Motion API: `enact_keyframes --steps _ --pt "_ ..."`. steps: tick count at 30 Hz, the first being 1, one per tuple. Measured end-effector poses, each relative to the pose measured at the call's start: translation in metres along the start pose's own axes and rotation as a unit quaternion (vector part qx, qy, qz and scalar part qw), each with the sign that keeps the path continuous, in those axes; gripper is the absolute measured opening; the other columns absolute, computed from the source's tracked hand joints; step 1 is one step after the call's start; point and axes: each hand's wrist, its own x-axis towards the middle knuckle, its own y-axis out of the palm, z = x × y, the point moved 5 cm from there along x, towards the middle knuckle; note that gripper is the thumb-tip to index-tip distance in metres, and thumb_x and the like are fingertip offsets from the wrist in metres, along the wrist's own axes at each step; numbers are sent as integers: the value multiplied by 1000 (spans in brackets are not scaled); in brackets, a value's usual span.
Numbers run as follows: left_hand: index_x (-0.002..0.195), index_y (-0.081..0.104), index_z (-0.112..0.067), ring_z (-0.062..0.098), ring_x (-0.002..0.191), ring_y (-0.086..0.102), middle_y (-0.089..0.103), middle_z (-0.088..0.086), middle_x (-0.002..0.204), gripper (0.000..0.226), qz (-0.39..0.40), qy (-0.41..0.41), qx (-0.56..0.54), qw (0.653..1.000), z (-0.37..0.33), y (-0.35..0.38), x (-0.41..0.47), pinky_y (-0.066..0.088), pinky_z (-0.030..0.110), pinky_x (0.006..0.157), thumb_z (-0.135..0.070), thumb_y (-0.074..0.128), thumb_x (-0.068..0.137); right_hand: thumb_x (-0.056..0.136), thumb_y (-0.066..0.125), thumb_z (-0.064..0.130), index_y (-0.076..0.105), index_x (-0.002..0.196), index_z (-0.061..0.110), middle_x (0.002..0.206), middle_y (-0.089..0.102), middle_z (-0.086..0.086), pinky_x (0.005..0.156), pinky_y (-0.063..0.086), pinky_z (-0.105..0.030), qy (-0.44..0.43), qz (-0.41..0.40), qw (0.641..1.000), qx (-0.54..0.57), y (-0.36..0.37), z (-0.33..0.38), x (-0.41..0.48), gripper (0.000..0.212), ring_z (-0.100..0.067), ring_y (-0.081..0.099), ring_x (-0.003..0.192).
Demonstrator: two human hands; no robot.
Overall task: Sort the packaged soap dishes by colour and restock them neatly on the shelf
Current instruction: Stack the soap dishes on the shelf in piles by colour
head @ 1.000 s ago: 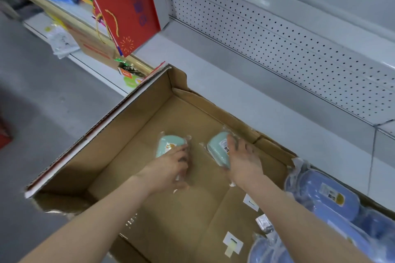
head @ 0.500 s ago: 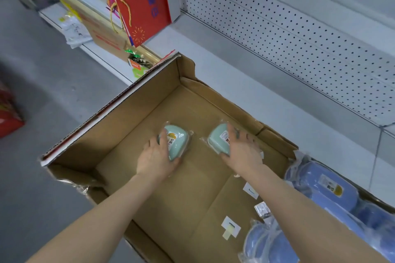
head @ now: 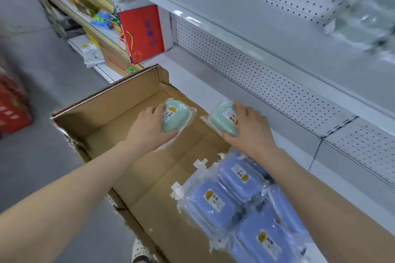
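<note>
Green soap dishes (head: 178,118), two in clear wrap, were both off the box floor at this moment. Half a second earlier, each lay on the bottom of the cardboard box (head: 119,104) with a hand laid over it. Now the left hand (head: 147,132) gripped the left green dish (head: 179,113), fingers and thumb curled round its near end. The right hand (head: 251,134) gripped the right green dish (head: 223,119) in the same manner.

Both dishes were held above the far part of the box, apart from each other. The right one was over the far wall of the box and near the lower shelf (head: 192,83). The view had also risen, bringing an upper shelf (head: 245,19) into frame. The blue soap dishes (head: 213,203) remained piled in the near right part of the box, with no hand on them.

Judgement: the pick-up of the green pair was complete and transfer to a shelf was in hand. Which shelf level was intended could not be determined. The blue dishes were not yet restocked.
</note>
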Motion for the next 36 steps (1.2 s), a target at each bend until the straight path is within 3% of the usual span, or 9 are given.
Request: enact_keyframes --steps 4,11,15,19,22,28,36 --pt "144 35 -16 33 109 49 56 12 124 81 -47 42 39 997 -85 -20 -44 40 40 92 -59 60 80 74 63 58 33 141 13 121 55 -14 85 46 -41 -4 -59 998 -25 -64 -62 -67 86 -31 54 104" --pt "137 41 -15 29 102 51 57 10 116 78 -41 136 22 990 -212 -37 -84 42 36 81 -61 63 78 73 68 52 37 139 14 117 57 -16 84 44 -44 28 -120 991 -46 -143 -156 -153 82 -36 54 100" --pt "140 37 -18 29 106 49 56 9 121 81 -25 181 39 982 -263 -50 -83 47 42 88 -58 64 75 75 69 50 37 140 15 117 55 -15 85 42 -42 64 -145 987 -37 -176 -190 -178 80 -35 53 100" --pt "138 38 -17 28 95 52 58 10 116 81 -32 235 40 971 -303 -68 -66 47 37 79 -55 62 71 74 71 48 39 140 17 118 54 -13 86 42 -40 100 -165 981 -36 -196 -217 -195 80 -33 52 101" --pt "138 40 -13 31 102 54 56 13 123 77 -46 272 41 960 -334 -74 -52 47 38 86 -50 65 75 73 74 45 42 140 15 117 55 -14 85 43 -41 123 -193 973 -44 -204 -240 -204 80 -35 52 99" --pt "142 36 -17 33 111 51 51 11 131 78 -65 305 41 949 -388 -70 -5 40 39 93 -40 70 76 74 75 40 42 142 17 120 51 -12 93 42 -40 135 -220 966 -28 -212 -290 -187 79 -33 48 104" --pt "146 31 -15 36 113 50 48 17 132 79 -136 328 56 933 -488 -78 122 39 40 97 -25 71 78 75 75 38 44 138 15 122 53 -11 94 42 -40 92 -267 959 -29 -243 -391 -80 74 -30 47 108"
